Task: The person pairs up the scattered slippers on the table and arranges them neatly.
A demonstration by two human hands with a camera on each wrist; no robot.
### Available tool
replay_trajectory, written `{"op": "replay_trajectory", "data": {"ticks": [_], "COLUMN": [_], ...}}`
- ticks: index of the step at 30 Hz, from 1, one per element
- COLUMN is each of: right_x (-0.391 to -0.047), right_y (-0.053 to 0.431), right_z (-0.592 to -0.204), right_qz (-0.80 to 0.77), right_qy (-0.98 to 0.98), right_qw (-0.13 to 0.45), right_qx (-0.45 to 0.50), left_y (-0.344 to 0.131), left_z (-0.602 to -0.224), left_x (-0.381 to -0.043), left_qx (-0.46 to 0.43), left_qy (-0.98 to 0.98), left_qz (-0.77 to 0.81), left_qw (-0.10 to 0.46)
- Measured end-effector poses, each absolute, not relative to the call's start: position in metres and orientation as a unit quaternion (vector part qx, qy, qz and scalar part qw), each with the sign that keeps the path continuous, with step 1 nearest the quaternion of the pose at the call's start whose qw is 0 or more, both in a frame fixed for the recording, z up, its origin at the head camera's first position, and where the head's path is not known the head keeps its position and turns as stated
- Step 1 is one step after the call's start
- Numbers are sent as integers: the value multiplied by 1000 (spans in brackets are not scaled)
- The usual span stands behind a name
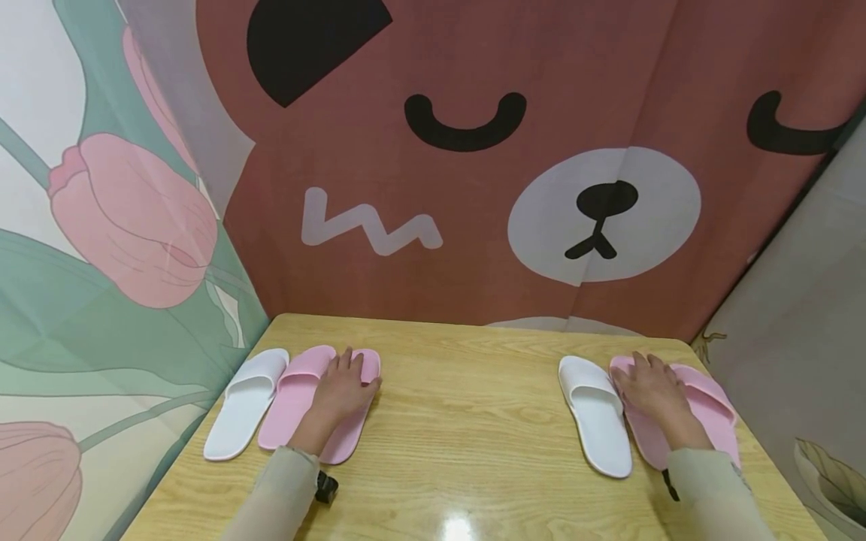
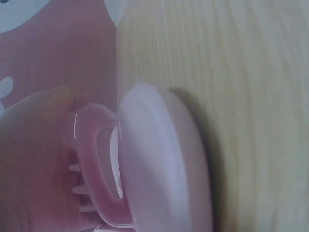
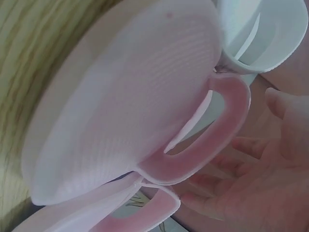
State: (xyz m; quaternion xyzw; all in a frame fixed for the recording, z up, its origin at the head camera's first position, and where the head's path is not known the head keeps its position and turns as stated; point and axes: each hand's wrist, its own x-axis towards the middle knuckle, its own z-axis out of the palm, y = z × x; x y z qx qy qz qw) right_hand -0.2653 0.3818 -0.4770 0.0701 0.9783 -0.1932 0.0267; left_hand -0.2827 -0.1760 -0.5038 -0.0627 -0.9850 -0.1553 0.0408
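Observation:
My left hand (image 1: 341,387) lies over the strap end of a pink slipper (image 1: 348,439), fingers extended toward its toe. In the left wrist view, that hand is right at the raised pink strap (image 2: 87,159). A second pink slipper (image 1: 287,409) sits directly to its left, partly behind the fingers. On the other side, my right hand (image 1: 652,391) is spread above the toe of a pink slipper (image 1: 646,439), covering much of its strap. The right wrist view has the loose fingers (image 3: 205,183) close to that strap (image 3: 212,140). Another pink slipper (image 1: 710,417) lies on its right.
A white slipper (image 1: 233,417) stands at the left end of the left group, and another white slipper (image 1: 602,432) at the left of the right group. All rest on a wooden table (image 1: 460,421), with a printed bear curtain (image 1: 473,278) behind its far edge.

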Motion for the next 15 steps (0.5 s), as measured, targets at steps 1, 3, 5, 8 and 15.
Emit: {"op": "replay_trajectory", "data": {"ticks": [1, 3, 5, 8, 15], "right_x": [-266, -267, -267, -268, -272], "right_y": [382, 384, 384, 386, 388], "right_z": [-477, -477, -477, -477, -478], "right_qz": [-193, -190, -184, -174, -161], "right_qy": [978, 978, 979, 981, 983], "right_qw": [31, 38, 43, 46, 56], "right_qx": [72, 76, 76, 74, 63], "left_y": [-175, -175, -174, -173, -170], "left_z": [-503, -503, -503, -504, -506], "left_x": [-282, -281, -281, -281, -282], "left_qx": [-61, -56, -54, -53, -54], "left_qy": [-985, -985, -986, -987, -988], "left_qz": [-156, -158, -157, -149, -140], "left_qw": [39, 34, 32, 30, 23]}}
